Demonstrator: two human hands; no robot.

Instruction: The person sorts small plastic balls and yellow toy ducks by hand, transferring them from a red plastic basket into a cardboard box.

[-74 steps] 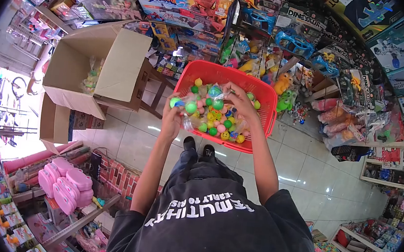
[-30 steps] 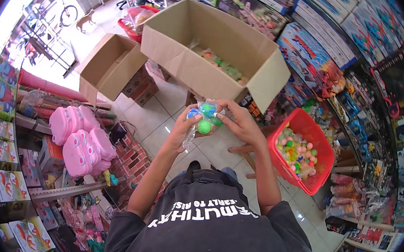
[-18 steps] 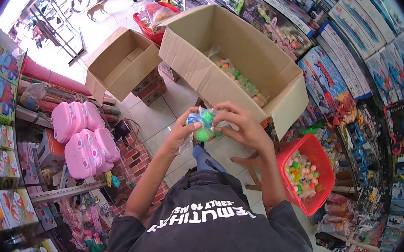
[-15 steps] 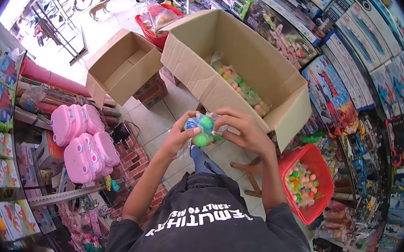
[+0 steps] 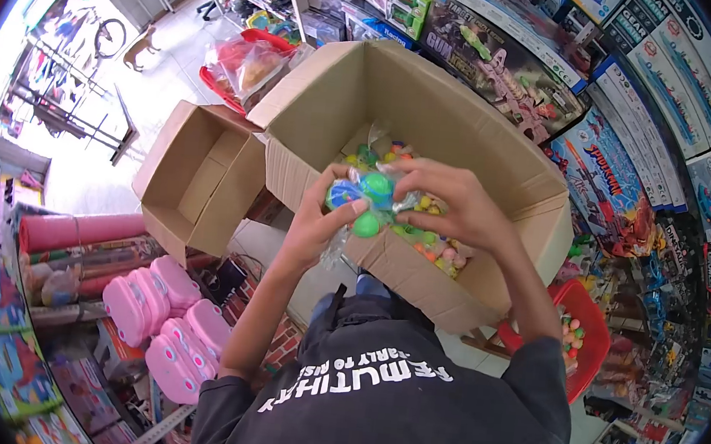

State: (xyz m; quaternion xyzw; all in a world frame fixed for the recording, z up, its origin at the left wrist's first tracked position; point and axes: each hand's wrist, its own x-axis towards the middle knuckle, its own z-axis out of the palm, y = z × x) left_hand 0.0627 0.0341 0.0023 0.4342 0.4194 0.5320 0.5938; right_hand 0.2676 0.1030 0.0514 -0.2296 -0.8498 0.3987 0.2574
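Between my hands is a clear plastic bag of green and blue balls, held above the near edge of a large cardboard box. My left hand grips the bag's left side, with the thumb pressed against it. On the right, my right hand pinches the plastic with thumb and fingers. Inside the large box lie several clear bags of small coloured balls, partly hidden behind my hands.
A smaller open cardboard box stands to the left. Pink cases are stacked at lower left. A red basket with small balls is at right. Boxed toys line the shelves behind the large box.
My hands and the bag are now over the large box's near edge, where before they were in front of it. The whole view has shifted with my head. Both hands keep their grip.
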